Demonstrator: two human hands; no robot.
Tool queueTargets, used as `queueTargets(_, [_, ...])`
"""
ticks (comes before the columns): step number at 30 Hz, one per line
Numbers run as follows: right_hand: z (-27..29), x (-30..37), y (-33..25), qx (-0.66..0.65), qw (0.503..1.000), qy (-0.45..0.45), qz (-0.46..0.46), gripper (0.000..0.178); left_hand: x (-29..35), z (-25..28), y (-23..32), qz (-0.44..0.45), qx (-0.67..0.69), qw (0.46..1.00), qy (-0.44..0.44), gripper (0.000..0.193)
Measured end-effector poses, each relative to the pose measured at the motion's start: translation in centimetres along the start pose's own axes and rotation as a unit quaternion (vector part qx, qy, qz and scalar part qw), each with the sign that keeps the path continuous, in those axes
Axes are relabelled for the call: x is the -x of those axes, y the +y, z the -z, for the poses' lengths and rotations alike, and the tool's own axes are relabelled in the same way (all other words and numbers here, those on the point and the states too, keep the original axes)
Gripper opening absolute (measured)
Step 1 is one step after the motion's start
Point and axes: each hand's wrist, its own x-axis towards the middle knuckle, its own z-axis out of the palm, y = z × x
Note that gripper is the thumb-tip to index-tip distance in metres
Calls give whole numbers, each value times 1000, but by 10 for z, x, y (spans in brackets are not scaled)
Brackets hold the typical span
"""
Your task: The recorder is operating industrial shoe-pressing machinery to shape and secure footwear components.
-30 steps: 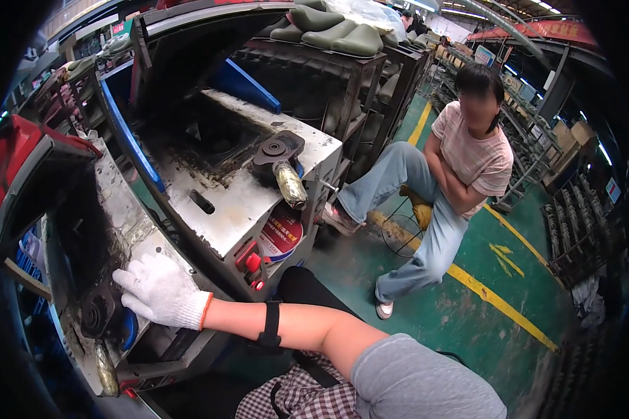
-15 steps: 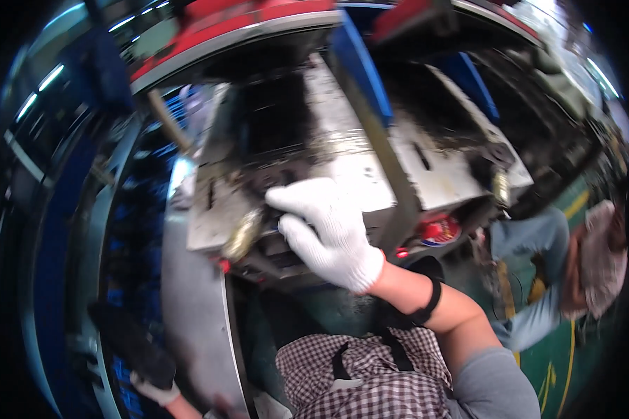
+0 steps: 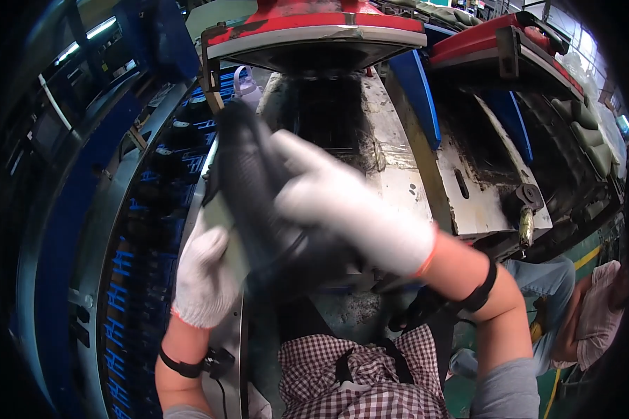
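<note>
Right now we have both gloved hands on a dark, ribbed, elongated piece (image 3: 248, 188) held up close in front of the pale machine bed (image 3: 398, 185); its long axis runs from upper left down to lower right. Our left hand (image 3: 203, 276) cups it from below-left, our right hand (image 3: 349, 209) wraps over it from the right, both grasping it. Blur hides the fingertips and the piece's lower end, so we cannot tell what it is.
</note>
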Motion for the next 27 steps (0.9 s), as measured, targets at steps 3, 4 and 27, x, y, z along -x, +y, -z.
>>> queueTargets(3, [64,-12,-15,-277,951,108,-82,53,-37,-18,23,-50,-137,988,-43,95])
queueTargets(4, [82,-20,-12,-214,962,149,-78,52,-46,-22,36,-84,-225,970,-27,107])
queueTargets(27, [168,-175,41,687,643,245,-233,94,-314,-143,125,-460,-728,424,-280,43])
